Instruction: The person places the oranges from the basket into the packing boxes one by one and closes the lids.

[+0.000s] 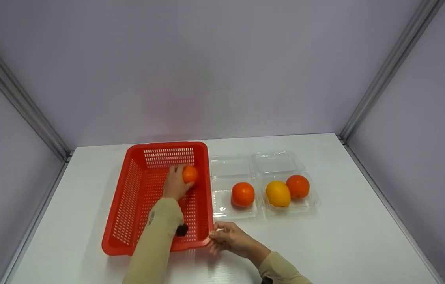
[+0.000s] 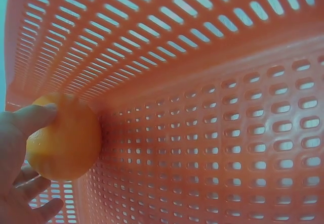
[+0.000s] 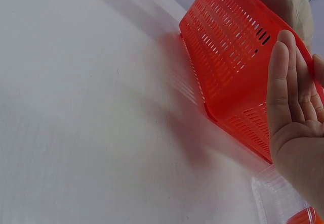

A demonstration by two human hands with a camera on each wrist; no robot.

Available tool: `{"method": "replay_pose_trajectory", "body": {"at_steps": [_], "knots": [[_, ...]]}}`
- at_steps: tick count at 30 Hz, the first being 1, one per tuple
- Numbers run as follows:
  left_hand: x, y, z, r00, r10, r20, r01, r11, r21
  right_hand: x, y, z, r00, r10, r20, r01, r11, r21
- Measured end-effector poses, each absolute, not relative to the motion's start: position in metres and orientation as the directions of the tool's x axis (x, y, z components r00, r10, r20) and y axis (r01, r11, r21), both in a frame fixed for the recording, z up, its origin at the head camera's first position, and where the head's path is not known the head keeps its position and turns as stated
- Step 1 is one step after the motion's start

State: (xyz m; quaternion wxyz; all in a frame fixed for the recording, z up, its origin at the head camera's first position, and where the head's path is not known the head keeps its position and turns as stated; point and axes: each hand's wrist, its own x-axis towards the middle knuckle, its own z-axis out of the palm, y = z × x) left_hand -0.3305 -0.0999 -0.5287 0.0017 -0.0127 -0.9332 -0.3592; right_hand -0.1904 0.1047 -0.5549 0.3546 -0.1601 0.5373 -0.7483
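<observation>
Inside the red plastic basket [image 1: 118, 201], near its right wall, my left hand [image 1: 174, 183] holds an orange [image 1: 189, 174]. The left wrist view shows the thumb on top of the orange [image 2: 68, 143], with the other fingers curled beneath and partly hidden. At the basket's front right corner my right hand [image 1: 232, 239] grips the rim. In the right wrist view the thumb of the right hand [image 3: 298, 107] is at the rim, and its fingers lie along the outside of the red basket [image 3: 217, 47].
Right of the basket stand clear plastic boxes [image 1: 232, 167] with their lids folded back. The nearer box holds a reddish-orange fruit [image 1: 243, 194]. In the farther one, a yellow fruit [image 1: 278, 193] sits against another orange fruit [image 1: 298, 186]. Pale walls [image 1: 222, 79] surround the white table [image 1: 348, 221].
</observation>
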Motion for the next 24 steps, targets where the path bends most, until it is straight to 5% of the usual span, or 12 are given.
{"method": "replay_pose_trajectory", "body": {"at_steps": [24], "knots": [[-0.3305,-0.0978,-0.5285,-0.993,0.065,-0.1,-0.027,0.69,0.723,-0.1892,0.1087,-0.5548,-0.694,-0.71,-0.119,0.36,-0.199,-0.912]]}}
